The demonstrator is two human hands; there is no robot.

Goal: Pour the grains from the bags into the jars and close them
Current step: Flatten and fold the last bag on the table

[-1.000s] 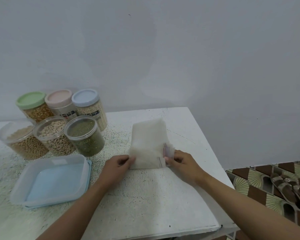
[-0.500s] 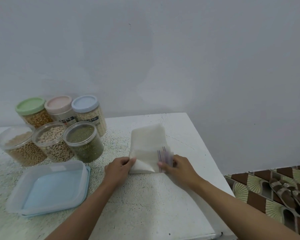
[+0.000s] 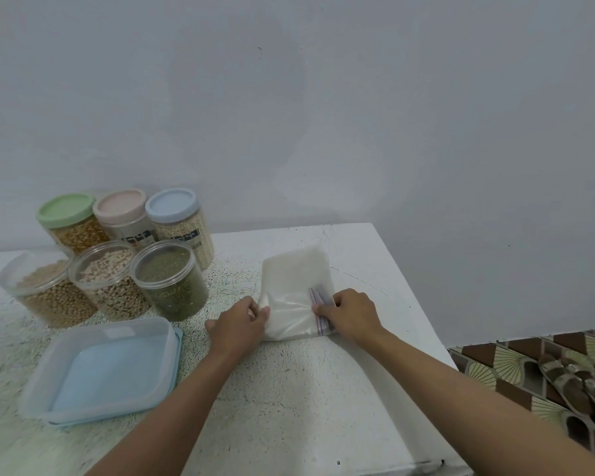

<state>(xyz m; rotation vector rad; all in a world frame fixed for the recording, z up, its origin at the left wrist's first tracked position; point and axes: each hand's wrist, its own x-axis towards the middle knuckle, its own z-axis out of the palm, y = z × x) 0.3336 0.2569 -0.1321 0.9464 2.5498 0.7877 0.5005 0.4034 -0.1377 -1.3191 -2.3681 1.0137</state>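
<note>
A clear zip bag (image 3: 294, 286) filled with white grains lies flat on the white table (image 3: 289, 389). My left hand (image 3: 237, 322) pinches the bag's near left corner. My right hand (image 3: 351, 312) pinches the near right corner, where the striped zip edge is folded over. At the back left stand three lidded jars: green lid (image 3: 67, 209), pink lid (image 3: 120, 204), blue lid (image 3: 171, 204). In front of them are three clear-lidded jars: one of tan beans (image 3: 45, 290), one of pale beans (image 3: 109, 280) and one of green grains (image 3: 169, 280).
A clear rectangular container with a blue lid beneath it (image 3: 103, 369) lies at the near left. The table's right edge drops off to a tiled floor with sandals (image 3: 577, 379). A plain wall stands behind the table.
The bag's near end has been folded up over the bag, and my hands have moved a little away from me with it. My right hand now holds the striped zip edge turned sideways.
</note>
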